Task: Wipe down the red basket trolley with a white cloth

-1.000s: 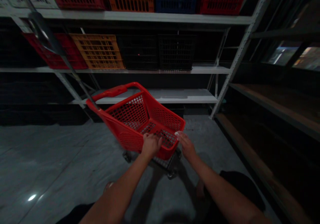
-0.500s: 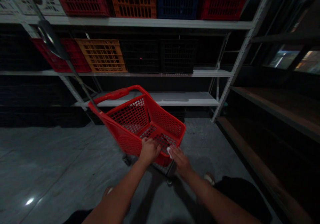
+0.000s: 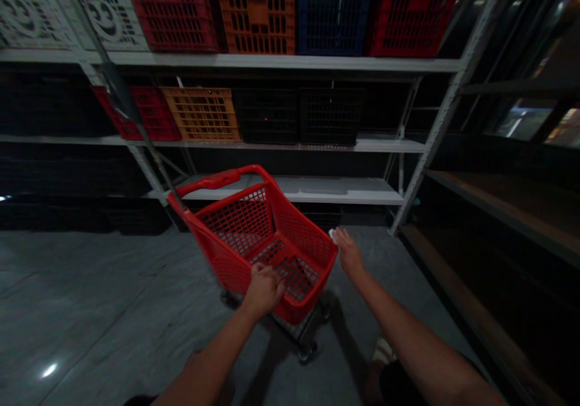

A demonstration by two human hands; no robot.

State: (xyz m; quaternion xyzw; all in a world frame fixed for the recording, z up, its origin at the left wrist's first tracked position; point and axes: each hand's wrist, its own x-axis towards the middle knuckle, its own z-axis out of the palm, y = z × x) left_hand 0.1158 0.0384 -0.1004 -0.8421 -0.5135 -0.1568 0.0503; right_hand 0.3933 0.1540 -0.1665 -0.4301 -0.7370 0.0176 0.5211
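Note:
A red plastic shopping trolley [image 3: 235,222] on small wheels stands on the grey floor in front of me, its handle on the far side. My left hand [image 3: 263,287] is closed over the trolley's near rim. My right hand [image 3: 348,251] reaches to the trolley's right corner, fingers pinched on a small white thing [image 3: 332,234] that I cannot make out. The trolley's basket looks bare inside.
Metal shelving [image 3: 272,61] runs across the back with red, orange, blue, black and white crates [image 3: 203,113]. A dark shelf unit [image 3: 498,212] lines the right side. A long dark pole [image 3: 136,122] leans at the left. Grey floor [image 3: 90,309] spreads to the left.
My right hand has moved from the trolley's near rim out to its right corner. The view has tilted up slightly. My left hand stays on the rim.

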